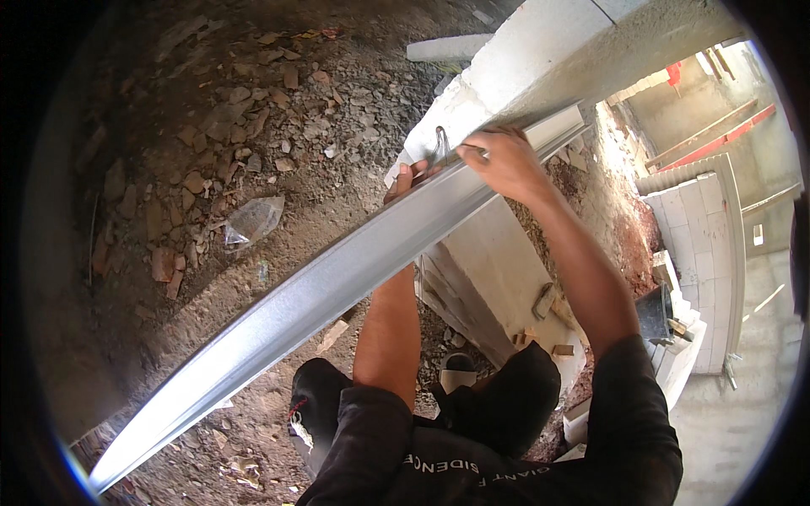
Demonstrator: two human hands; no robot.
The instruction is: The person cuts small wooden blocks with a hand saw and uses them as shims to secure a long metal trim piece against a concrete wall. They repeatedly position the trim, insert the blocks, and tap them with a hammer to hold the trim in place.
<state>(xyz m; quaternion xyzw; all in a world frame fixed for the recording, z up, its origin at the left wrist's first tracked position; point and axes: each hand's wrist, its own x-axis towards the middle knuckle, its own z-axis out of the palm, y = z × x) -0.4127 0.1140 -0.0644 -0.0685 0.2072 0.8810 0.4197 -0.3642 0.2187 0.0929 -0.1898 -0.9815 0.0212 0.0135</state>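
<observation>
A long silver metal channel [337,253] runs diagonally from the lower left to the upper right across my lap. My left forearm passes beneath it, and my left hand [407,179] comes up at its far edge, fingers curled against the metal; the palm is hidden. Over the channel's right part, my right hand [504,162] is closed, thumb and forefinger pinched at the far edge on something thin and small that I cannot make out. Between the hands, a bent wire loop [441,143] stands against the pale block wall [472,93].
Broken stone and brick rubble [295,126] covers the ground at the far left, with a clear plastic bag [254,223] on it. A pale slab [498,261] lies under the channel, bearing small wood pieces [544,301]. A black bucket [654,314] stands at the right.
</observation>
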